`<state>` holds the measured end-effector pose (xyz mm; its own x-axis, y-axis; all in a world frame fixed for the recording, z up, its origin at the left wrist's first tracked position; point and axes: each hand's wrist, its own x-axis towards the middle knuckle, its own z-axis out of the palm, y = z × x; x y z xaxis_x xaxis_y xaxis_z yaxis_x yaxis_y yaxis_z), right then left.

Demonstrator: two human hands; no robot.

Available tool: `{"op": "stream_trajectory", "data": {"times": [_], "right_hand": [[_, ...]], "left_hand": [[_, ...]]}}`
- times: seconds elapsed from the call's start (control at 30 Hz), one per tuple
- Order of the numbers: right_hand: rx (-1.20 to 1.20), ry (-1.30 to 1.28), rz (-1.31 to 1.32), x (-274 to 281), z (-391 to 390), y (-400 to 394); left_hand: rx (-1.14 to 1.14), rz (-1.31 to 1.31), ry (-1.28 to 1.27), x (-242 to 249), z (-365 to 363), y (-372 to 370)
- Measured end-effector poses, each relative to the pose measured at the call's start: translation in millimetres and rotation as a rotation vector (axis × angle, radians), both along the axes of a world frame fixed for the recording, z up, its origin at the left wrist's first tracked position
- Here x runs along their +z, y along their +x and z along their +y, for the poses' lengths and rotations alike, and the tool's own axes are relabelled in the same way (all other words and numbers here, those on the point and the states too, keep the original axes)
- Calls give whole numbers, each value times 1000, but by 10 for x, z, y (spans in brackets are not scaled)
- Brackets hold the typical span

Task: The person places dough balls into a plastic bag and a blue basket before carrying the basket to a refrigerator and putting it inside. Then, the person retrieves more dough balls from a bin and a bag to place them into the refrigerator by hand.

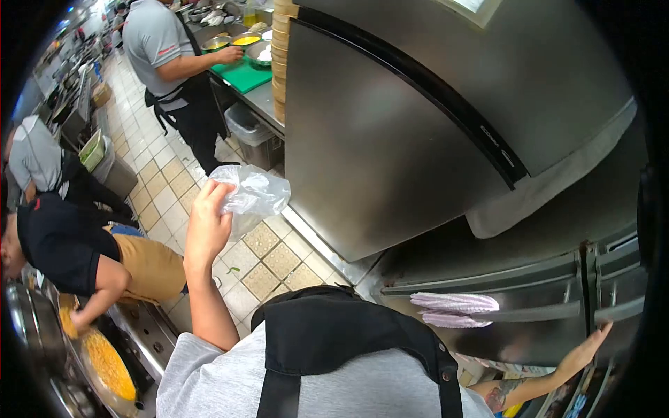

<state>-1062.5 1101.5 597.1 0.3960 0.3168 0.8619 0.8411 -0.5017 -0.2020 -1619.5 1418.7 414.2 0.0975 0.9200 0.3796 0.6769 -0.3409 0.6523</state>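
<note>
My left hand [208, 217] is raised on the left, its fingers and thumb closed on a crumpled clear plastic bag [256, 191]. The bag hangs over the tiled floor, and I cannot make out anything inside it. Far to the right, my right hand [591, 346] reaches out at the end of my stretched arm. Its fingers look extended, with the tips at the lower edge of a metal door handle [620, 311] on a steel cabinet. Whether they hook behind that handle is hard to see.
A tall steel refrigerator [376, 139] stands ahead, beside stacked bamboo steamers [281, 63]. A pink-white towel [454, 306] hangs from a cabinet handle. One person works at a green cutting board [244, 78]. Another, at left, reaches over a pan of yellow food [108, 362].
</note>
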Motion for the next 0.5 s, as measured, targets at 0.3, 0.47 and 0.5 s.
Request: {"op": "stream_trajectory", "data": {"times": [0.3,0.47,0.5], "right_hand": [[-54,438,-805,-117,932,-635],[1362,-80,393,-1036,2146,-1791],[1461,-349,565,-1158,2385,-2082]], "left_hand": [[140,-26,39,-227,-250,148],[-35,-265,27,-419,-307,603],[-109,-406,-2,-488,-309,690]]}}
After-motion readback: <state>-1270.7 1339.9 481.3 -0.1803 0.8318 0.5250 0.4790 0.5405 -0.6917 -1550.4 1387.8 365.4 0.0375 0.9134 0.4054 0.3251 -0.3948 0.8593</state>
